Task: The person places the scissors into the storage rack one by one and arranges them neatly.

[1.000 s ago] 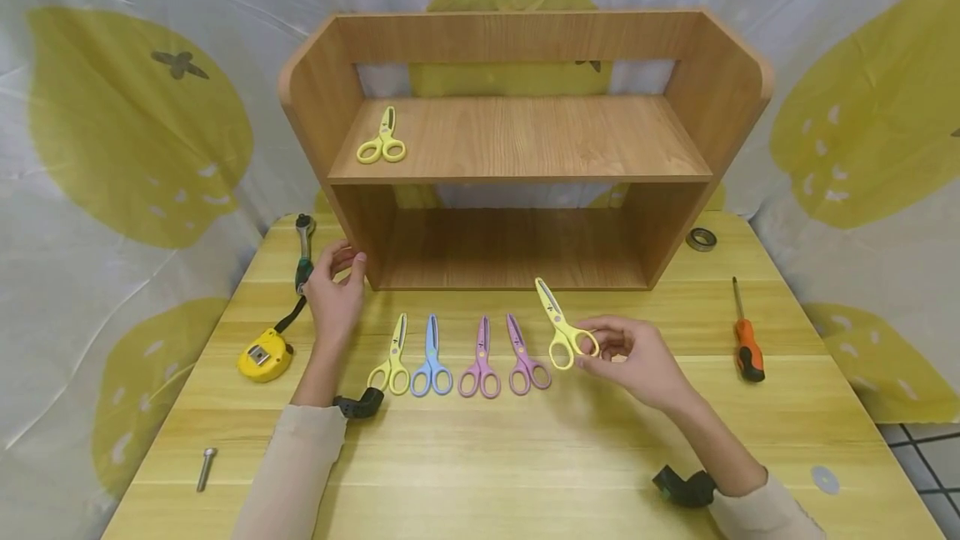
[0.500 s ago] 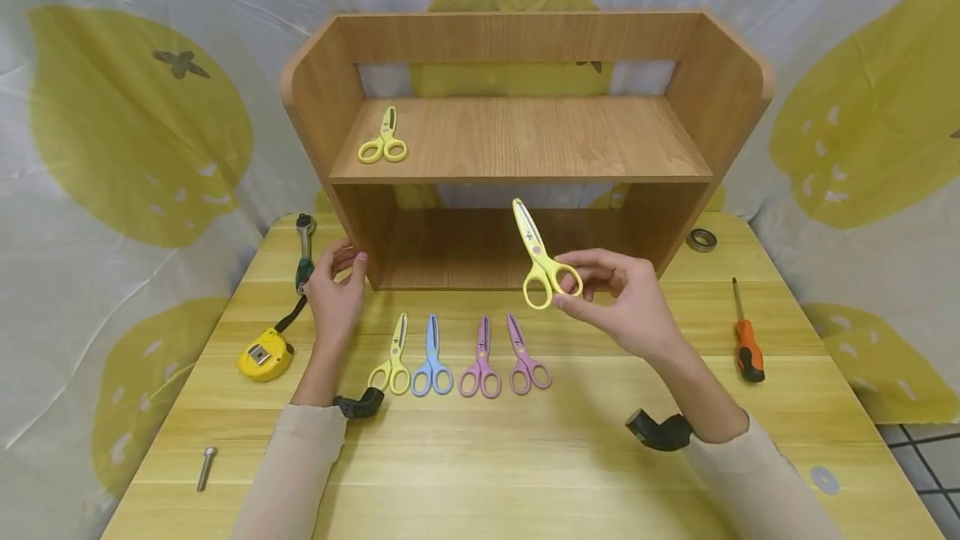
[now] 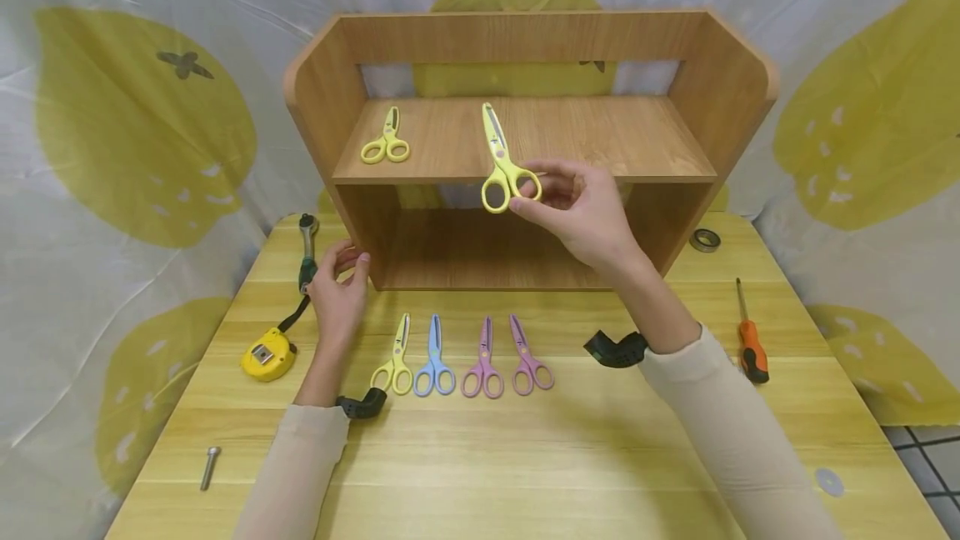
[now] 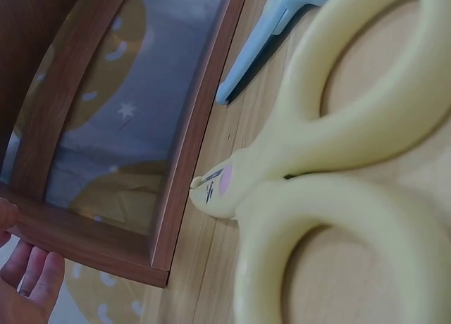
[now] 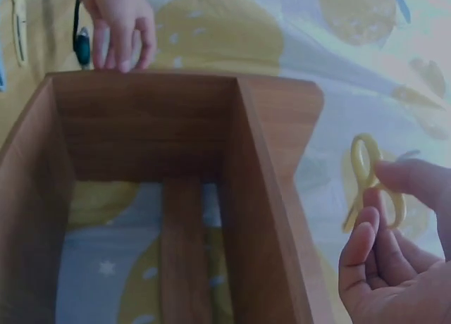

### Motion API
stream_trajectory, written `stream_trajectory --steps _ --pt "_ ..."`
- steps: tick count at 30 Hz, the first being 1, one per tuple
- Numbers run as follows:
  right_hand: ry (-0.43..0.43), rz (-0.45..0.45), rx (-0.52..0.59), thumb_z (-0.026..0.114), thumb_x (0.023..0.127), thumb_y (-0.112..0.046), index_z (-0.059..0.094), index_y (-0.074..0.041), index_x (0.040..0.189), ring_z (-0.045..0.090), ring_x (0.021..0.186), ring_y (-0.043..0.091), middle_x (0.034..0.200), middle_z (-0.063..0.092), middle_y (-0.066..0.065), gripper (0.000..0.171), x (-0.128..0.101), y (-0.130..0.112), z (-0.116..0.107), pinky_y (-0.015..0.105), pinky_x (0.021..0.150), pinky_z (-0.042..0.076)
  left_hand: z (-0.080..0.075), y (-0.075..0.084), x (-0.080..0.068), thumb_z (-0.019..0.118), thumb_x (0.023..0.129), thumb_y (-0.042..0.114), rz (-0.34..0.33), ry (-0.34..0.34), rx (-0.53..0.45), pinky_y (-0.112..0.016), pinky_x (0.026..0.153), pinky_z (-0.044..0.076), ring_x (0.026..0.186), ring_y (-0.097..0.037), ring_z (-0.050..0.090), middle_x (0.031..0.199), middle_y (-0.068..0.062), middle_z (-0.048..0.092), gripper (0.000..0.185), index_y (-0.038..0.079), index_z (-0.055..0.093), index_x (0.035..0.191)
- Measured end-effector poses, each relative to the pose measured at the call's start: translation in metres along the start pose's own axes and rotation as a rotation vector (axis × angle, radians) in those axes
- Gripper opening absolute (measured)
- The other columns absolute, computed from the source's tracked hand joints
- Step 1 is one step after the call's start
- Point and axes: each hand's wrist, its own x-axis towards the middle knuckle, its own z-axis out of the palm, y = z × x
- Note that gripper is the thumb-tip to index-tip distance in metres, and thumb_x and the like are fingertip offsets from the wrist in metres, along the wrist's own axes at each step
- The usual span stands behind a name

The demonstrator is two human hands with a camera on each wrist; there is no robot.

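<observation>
My right hand (image 3: 585, 211) pinches one handle loop of a pair of yellow scissors (image 3: 498, 158), blades up, in front of the upper board of a wooden shelf (image 3: 637, 132). In the right wrist view, thumb and fingers meet on the yellow scissors (image 5: 361, 158). My left hand (image 3: 339, 298) rests its loosely bent fingers at the shelf's lower left side. Another yellow pair of scissors (image 3: 387, 140) lies at the upper board's left end. Before the shelf lie yellow scissors (image 3: 397, 361), blue scissors (image 3: 434, 361) and two purple pairs of scissors (image 3: 484, 363).
Left on the table are a ratchet wrench (image 3: 307, 252), a yellow tape measure (image 3: 268, 355) and a bolt (image 3: 210, 467). To the right lie a bearing ring (image 3: 705, 240), an orange screwdriver (image 3: 752, 348) and a flat washer (image 3: 829, 482). A lemon-print curtain (image 3: 142, 115) surrounds the table.
My right hand has lifted the yellow scissors from near the table, up and to the left, to the height of the upper board. The left hand keeps its place.
</observation>
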Motion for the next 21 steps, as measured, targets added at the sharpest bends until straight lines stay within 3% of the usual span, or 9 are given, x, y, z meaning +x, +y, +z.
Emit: stream_trajectory --steps 8,14,21 --pt "-0.006 0.014 -0.09 0.086 0.085 -0.019 0.072 -0.017 0.127 0.064 0.085 0.02 0.089 0.076 0.0 0.045 0.048 -0.009 0.018 0.028 0.072 0.049 0.001 -0.002 0.001 0.067 0.101 0.03 0.003 0.0 -0.011 -0.036 0.094 0.059 0.111 -0.016 0.068 0.122 -0.006 0.073 0.035 0.015 0.066 0.132" --pt "-0.034 0.02 -0.134 0.084 0.086 -0.019 0.072 -0.013 0.128 0.066 0.079 0.014 0.087 0.075 0.0 0.045 0.075 -0.01 0.036 0.024 0.062 0.045 0.0 -0.003 0.002 0.067 0.101 0.031 -0.001 0.002 -0.008 -0.03 0.092 0.058 0.111 -0.016 0.067 0.122 -0.005 0.073 0.035 0.017 0.066 0.132" --pt "-0.026 0.079 -0.161 0.084 0.085 -0.017 0.072 -0.008 0.126 0.071 0.075 0.01 0.087 0.077 0.002 0.044 0.093 -0.008 0.052 0.022 0.06 0.047 0.002 -0.003 0.001 0.067 0.101 0.029 0.001 0.002 -0.013 -0.03 0.092 0.059 0.111 -0.016 0.068 0.122 -0.006 0.073 0.035 0.016 0.065 0.133"
